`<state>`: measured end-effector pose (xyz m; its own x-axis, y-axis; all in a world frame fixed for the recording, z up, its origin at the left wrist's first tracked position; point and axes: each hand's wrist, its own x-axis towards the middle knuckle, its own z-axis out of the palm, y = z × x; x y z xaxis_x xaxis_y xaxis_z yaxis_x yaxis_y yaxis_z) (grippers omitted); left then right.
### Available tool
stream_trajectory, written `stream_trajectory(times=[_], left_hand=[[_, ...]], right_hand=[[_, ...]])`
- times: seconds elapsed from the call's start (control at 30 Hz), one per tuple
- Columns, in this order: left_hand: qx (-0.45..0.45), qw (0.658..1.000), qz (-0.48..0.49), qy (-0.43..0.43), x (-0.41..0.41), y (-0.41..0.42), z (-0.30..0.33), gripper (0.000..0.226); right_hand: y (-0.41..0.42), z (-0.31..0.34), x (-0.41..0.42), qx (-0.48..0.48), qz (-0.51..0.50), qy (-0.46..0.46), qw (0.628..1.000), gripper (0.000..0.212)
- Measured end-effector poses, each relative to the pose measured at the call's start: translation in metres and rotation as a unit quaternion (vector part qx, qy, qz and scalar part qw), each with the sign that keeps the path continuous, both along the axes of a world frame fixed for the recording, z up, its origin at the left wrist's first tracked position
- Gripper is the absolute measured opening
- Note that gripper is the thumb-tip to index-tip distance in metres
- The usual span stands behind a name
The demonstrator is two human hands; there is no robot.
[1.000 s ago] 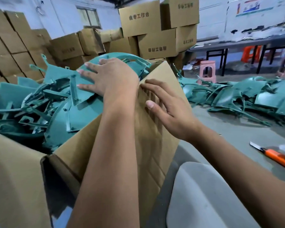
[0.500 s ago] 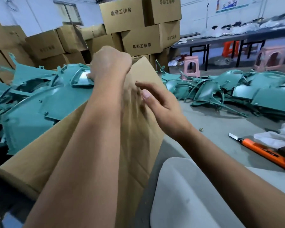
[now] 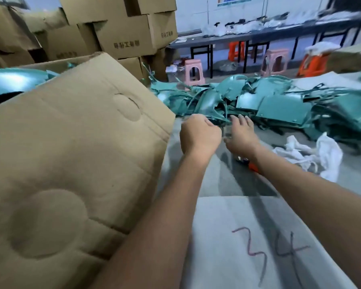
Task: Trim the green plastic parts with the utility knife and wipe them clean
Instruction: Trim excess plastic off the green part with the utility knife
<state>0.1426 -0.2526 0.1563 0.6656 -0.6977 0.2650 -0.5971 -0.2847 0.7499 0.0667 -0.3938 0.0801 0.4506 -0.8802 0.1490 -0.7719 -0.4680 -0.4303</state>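
Note:
A heap of green plastic parts (image 3: 279,105) lies across the grey table behind my hands. My left hand (image 3: 199,135) is at the heap's near edge, its fingers curled next to the rim of one green part (image 3: 214,110). Motion blur hides whether it grips that rim. My right hand (image 3: 241,135) reaches with straight fingers, and its tips touch the same part. The orange utility knife (image 3: 253,166) lies on the table, mostly hidden under my right forearm. A crumpled white cloth (image 3: 313,152) lies to the right of my right hand.
A large cardboard box (image 3: 75,147) with more green parts (image 3: 19,81) inside fills the left side. A white sheet marked "34" (image 3: 227,236) lies at the near table edge. Stacked cartons (image 3: 123,38), pink and orange stools and a dark bench stand behind.
Both hands have left the cardboard box and swung right to the heap of green parts on the table. The view has turned right and down with them.

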Motion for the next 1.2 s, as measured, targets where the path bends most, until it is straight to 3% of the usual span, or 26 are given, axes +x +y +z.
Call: stream_trajectory(times=[0.1,0.17,0.27,0.33,0.43,0.53,0.57,0.6,0.63,0.67,0.7,0.73,0.77,0.8,0.83,0.9,0.93,1.03,1.13,1.2], left_hand=[[0.034,0.999,-0.024,0.023,-0.008,-0.012,-0.025,0.018],[0.048,0.998,-0.026,0.036,-0.009,-0.017,-0.032,0.020],[0.044,0.998,-0.021,0.048,-0.005,-0.019,-0.037,0.026],[0.042,0.998,-0.011,0.055,-0.001,-0.022,-0.041,0.028],[0.046,0.998,0.009,0.043,0.005,-0.023,-0.051,0.032],[0.027,0.998,0.037,-0.035,0.004,-0.023,-0.055,0.050],[0.004,0.999,0.044,-0.008,0.004,-0.023,-0.055,0.053],[-0.049,0.993,0.049,0.093,0.006,-0.023,-0.053,0.047],[-0.133,0.954,0.047,0.266,0.005,-0.020,-0.046,0.034],[-0.212,0.863,0.035,0.458,0.007,-0.017,-0.040,0.025],[-0.283,0.735,0.008,0.616,0.011,-0.011,-0.041,0.027],[-0.333,0.630,-0.019,0.701,0.017,-0.006,-0.046,0.035],[-0.335,0.603,-0.035,0.723,0.024,-0.002,-0.049,0.044],[-0.310,0.618,-0.062,0.720,0.027,0.004,-0.052,0.051],[-0.258,0.666,-0.091,0.694,0.027,0.008,-0.055,0.056],[-0.171,0.750,-0.132,0.625,0.022,0.015,-0.057,0.040],[-0.170,0.768,-0.137,0.602,0.020,0.016,-0.058,0.031],[-0.236,0.762,-0.127,0.589,0.017,0.019,-0.062,0.038],[-0.259,0.760,-0.130,0.582,0.010,0.024,-0.069,0.041],[-0.301,0.736,-0.114,0.595,0.008,0.025,-0.074,0.046]], right_hand=[[-0.027,-0.015,-0.015,0.085,0.027,0.040,0.995,0.092],[-0.036,-0.017,-0.017,0.079,0.012,0.065,0.995,0.089],[-0.039,-0.011,-0.021,-0.036,-0.022,0.094,0.995,0.041],[-0.035,-0.008,-0.026,-0.057,-0.010,0.023,0.998,0.024],[-0.019,-0.003,-0.043,-0.081,-0.023,-0.187,0.979,0.027],[0.007,0.006,-0.067,-0.116,-0.014,-0.288,0.950,0.043],[0.018,0.010,-0.074,-0.106,0.019,-0.311,0.944,0.053],[0.029,0.013,-0.080,-0.091,0.048,-0.332,0.938,0.061],[0.038,0.014,-0.089,-0.083,0.063,-0.343,0.934,0.065],[0.044,0.014,-0.096,-0.083,0.069,-0.344,0.933,0.066],[0.050,0.012,-0.106,-0.083,0.070,-0.337,0.935,0.066],[0.052,0.009,-0.114,-0.080,0.070,-0.329,0.938,0.064],[0.053,0.006,-0.122,-0.078,0.068,-0.313,0.944,0.061],[0.054,0.003,-0.130,-0.083,0.064,-0.291,0.951,0.058],[0.055,0.000,-0.136,-0.093,0.060,-0.269,0.957,0.053],[0.056,-0.005,-0.144,-0.117,0.053,-0.237,0.963,0.040],[0.055,-0.010,-0.145,-0.119,0.043,-0.236,0.963,0.032],[0.059,-0.022,-0.142,-0.079,-0.021,-0.245,0.966,0.038],[0.064,-0.035,-0.142,-0.099,-0.063,-0.167,0.979,0.050],[0.065,-0.036,-0.147,-0.081,-0.124,-0.162,0.975,0.061]])
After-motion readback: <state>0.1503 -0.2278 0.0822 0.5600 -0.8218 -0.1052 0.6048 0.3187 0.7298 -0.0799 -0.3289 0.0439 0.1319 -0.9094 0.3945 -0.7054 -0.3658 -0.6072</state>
